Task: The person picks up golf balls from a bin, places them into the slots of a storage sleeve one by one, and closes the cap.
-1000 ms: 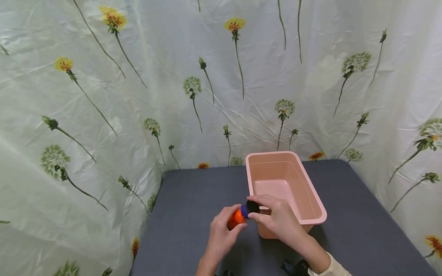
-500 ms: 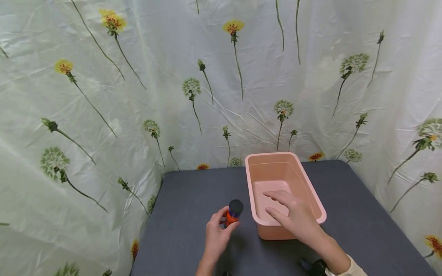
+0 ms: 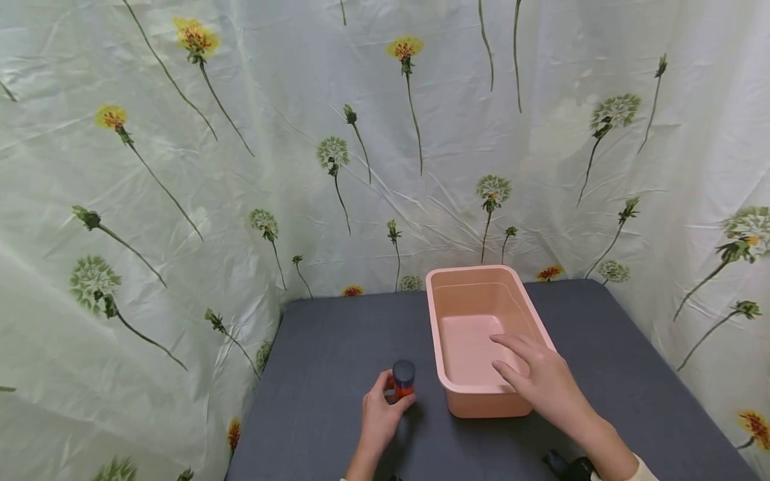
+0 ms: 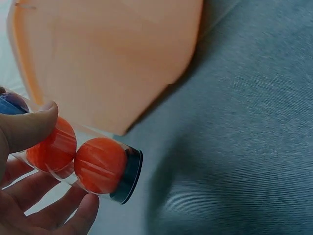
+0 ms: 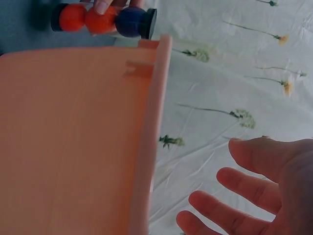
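My left hand (image 3: 379,415) grips a clear tube of balls (image 3: 404,381) left of the pink bin (image 3: 488,405), with the thumb on one side and fingers on the other. In the left wrist view the tube holds two orange balls (image 4: 100,165) and a blue ball (image 4: 11,104) in a row. A black cap (image 4: 129,177) closes its lower end, and the right wrist view shows another dark cap (image 5: 149,23) beyond the blue ball. The tube stands roughly upright; whether it touches the table cannot be told. My right hand (image 3: 550,382) hovers over the bin's right side, fingers spread, holding nothing.
The bin stands on a dark grey table (image 3: 337,347), right of its middle. A flower-printed curtain (image 3: 289,133) hangs behind the table and along its sides. A black object (image 3: 568,465) lies by my right wrist at the bottom edge.
My right hand has let go of the tube's capped top and moved right over the bin. My left hand has turned the tube from tilted to upright and lowered it slightly.
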